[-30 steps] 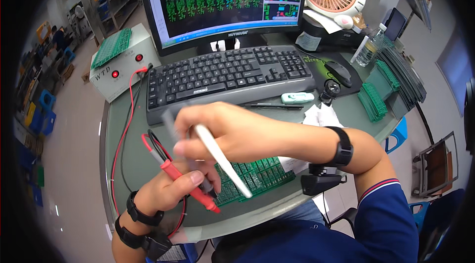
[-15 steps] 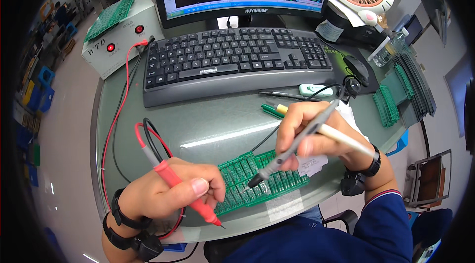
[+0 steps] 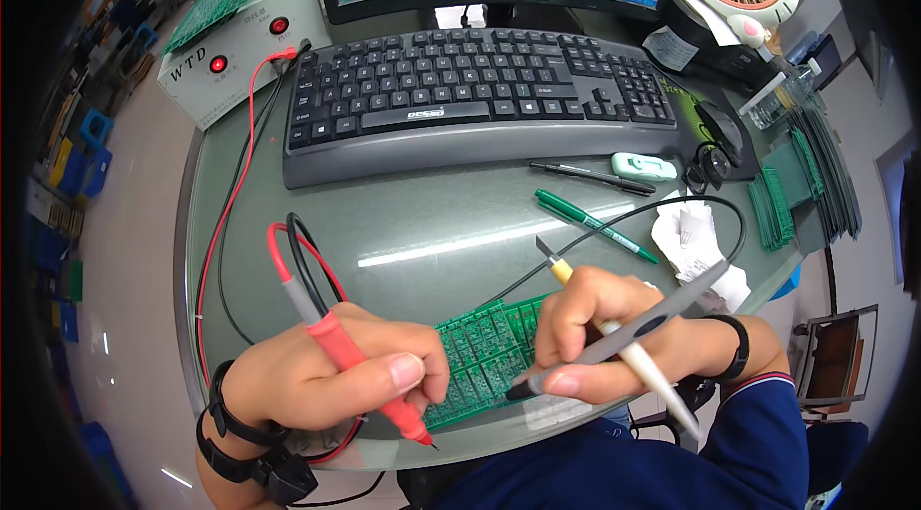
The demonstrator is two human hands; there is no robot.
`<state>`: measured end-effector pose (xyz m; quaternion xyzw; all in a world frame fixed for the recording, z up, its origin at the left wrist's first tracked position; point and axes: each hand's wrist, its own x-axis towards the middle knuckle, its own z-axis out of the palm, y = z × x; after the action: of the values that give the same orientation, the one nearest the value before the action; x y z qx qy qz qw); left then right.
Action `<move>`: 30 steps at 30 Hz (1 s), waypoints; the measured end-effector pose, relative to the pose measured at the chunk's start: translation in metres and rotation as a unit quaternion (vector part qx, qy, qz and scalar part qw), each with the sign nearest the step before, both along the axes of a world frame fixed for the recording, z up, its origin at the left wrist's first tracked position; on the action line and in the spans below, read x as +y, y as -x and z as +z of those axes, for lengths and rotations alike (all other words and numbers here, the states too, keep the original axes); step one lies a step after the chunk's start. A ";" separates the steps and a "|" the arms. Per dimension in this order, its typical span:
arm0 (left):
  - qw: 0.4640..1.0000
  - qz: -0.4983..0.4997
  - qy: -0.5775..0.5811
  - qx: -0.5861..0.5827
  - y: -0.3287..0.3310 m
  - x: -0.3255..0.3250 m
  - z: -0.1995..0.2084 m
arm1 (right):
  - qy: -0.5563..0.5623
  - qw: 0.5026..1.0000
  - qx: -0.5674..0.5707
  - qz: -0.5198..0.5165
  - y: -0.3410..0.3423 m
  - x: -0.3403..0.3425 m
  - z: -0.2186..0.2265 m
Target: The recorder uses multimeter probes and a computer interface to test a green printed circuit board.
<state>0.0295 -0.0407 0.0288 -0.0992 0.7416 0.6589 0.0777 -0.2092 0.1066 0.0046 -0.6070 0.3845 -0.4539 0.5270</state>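
Note:
My left hand [image 3: 360, 366] is closed around a red test probe [image 3: 342, 347], whose thin metal tip points down past the near edge of the desk. Between the fingers of my right hand [image 3: 604, 337] is a grey test probe [image 3: 638, 326], its dark tip low over the near edge of a green circuit board panel [image 3: 475, 352]. Whether that tip touches the board I cannot tell. The same hand also holds a craft knife [image 3: 652, 380] with a pale handle and yellow collar, its blade pointing away from me. Both hands partly cover the panel.
Beyond lie a green pen [image 3: 595, 225], a black pen [image 3: 592, 178] and crumpled paper [image 3: 693, 239]. A keyboard [image 3: 432, 145] and monitor [image 3: 513, 1] stand behind. Red and black leads run to a white box [image 3: 240, 78] at left. Stacked boards [image 3: 815, 184] stand at right.
My right hand has come lower and nearer to me, carrying the grey probe's tip toward the panel's near edge. My left hand stays nearly in place. The view has shifted slightly.

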 end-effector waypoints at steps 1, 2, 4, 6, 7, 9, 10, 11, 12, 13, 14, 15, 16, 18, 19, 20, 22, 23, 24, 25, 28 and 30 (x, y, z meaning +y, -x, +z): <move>1.000 -0.001 -0.001 -0.003 0.000 -0.001 0.000 | -0.002 1.000 -0.001 0.001 -0.001 0.001 -0.001; 1.000 0.000 -0.002 -0.004 0.001 -0.001 -0.002 | 0.008 0.999 0.037 -0.008 -0.002 0.001 -0.003; 1.000 0.009 -0.001 -0.003 0.000 -0.001 -0.005 | 0.036 0.996 0.079 -0.021 -0.005 0.001 -0.005; 1.000 0.027 0.000 0.015 -0.002 0.002 -0.007 | 0.039 0.995 0.085 -0.020 -0.006 0.001 -0.004; 0.999 0.041 -0.002 0.034 -0.001 0.001 -0.009 | 0.040 0.995 0.094 -0.022 -0.006 0.001 -0.004; 0.998 0.051 -0.022 0.008 -0.004 -0.001 -0.006 | 0.038 0.995 0.093 -0.022 -0.007 0.001 -0.004; 0.997 0.061 -0.041 -0.017 -0.005 -0.003 -0.005 | 0.037 0.995 0.092 -0.022 -0.007 0.001 -0.005; 0.997 0.061 -0.041 -0.017 -0.006 -0.005 -0.006 | 0.037 0.995 0.092 -0.022 -0.007 0.000 -0.005; 0.996 0.072 -0.060 -0.008 -0.007 -0.007 -0.007 | 0.039 0.995 0.094 -0.024 -0.008 0.000 -0.005; 0.993 0.084 -0.079 0.001 -0.007 -0.007 -0.007 | 0.042 0.994 0.097 -0.026 -0.007 0.000 -0.005; 0.993 0.085 -0.079 0.001 -0.007 -0.008 -0.008 | 0.042 0.994 0.096 -0.026 -0.007 0.000 -0.005; 0.989 0.098 -0.107 0.004 -0.006 -0.008 -0.008 | 0.044 0.994 0.096 -0.028 -0.008 0.001 -0.007; 0.985 0.111 -0.135 0.009 -0.005 -0.008 -0.009 | 0.047 0.994 0.096 -0.031 -0.007 0.001 -0.007; 0.986 0.123 -0.114 0.012 -0.001 -0.007 -0.008 | 0.046 0.993 0.103 -0.033 -0.006 0.001 -0.006; 0.986 0.140 -0.093 0.013 -0.001 -0.006 -0.007 | 0.047 0.993 0.107 -0.031 -0.007 0.001 -0.005; 0.986 0.141 -0.093 0.012 -0.002 -0.005 -0.006 | 0.047 0.993 0.106 -0.030 -0.007 0.001 -0.005; 0.985 0.149 -0.084 -0.002 -0.002 -0.005 -0.006 | 0.052 0.992 0.114 -0.031 -0.007 0.002 -0.005; 0.985 0.148 -0.084 -0.002 -0.002 -0.005 -0.006 | 0.051 0.992 0.114 -0.032 -0.007 0.001 -0.005; 0.987 0.145 -0.073 -0.002 -0.002 -0.005 -0.007 | 0.059 0.991 0.112 -0.034 -0.008 0.001 -0.005; 0.988 0.142 -0.061 -0.002 -0.002 -0.005 -0.007 | 0.067 0.991 0.110 -0.035 -0.008 0.001 -0.005; 0.988 0.147 -0.047 -0.009 -0.002 -0.002 -0.004 | 0.075 0.991 0.107 -0.036 -0.008 0.000 -0.007; 0.988 0.147 -0.045 -0.009 -0.001 -0.002 -0.004 | 0.077 0.991 0.104 -0.038 -0.008 0.000 -0.007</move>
<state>0.0307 -0.0432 0.0249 -0.2097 0.6875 0.6952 -0.0088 -0.2011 0.1061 -0.0025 -0.6742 0.4242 -0.4364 0.4185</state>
